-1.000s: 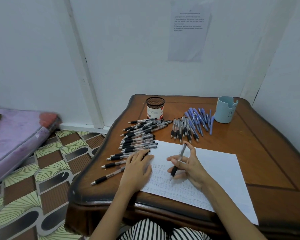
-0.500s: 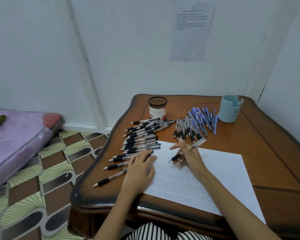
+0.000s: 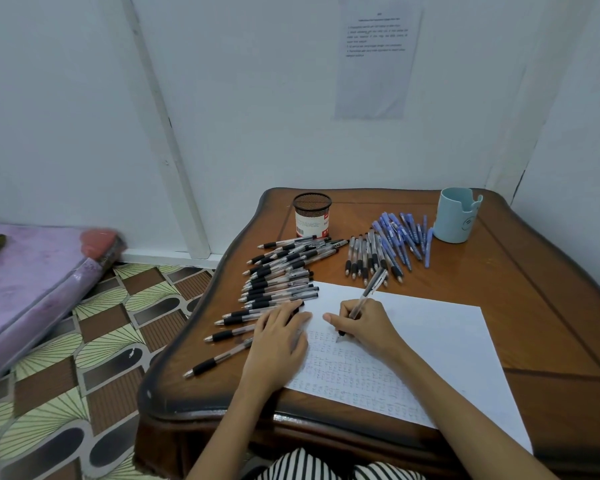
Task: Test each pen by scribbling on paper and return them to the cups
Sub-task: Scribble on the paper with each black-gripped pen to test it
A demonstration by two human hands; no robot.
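Wooden table (image 3: 534, 306): right hand (image 3: 371, 327) grips clear black-grip pen (image 3: 364, 299), tip on scribbled paper (image 3: 430, 341); left hand (image 3: 278, 344) flat, fingers relaxed, on paper's edge.

The right grip (image 3: 364, 327) pinched a pen (image 3: 369, 292) in a writing hold, with the tip down at the paper (image 3: 437, 344) beside rows of small scribbles (image 3: 347, 374). The left grip (image 3: 278, 344) lay flat with straight fingers across the paper's left edge, over the nearest of the black-and-clear pens (image 3: 281, 282) spread along the left of the bench (image 3: 534, 306). A smaller bunch (image 3: 362, 258) and a fan of blue pens (image 3: 402, 237) lay beyond the paper. A black mesh cup (image 3: 312, 216) stood at the back. A pale blue cup (image 3: 456, 216) stood just beside the blue pens.
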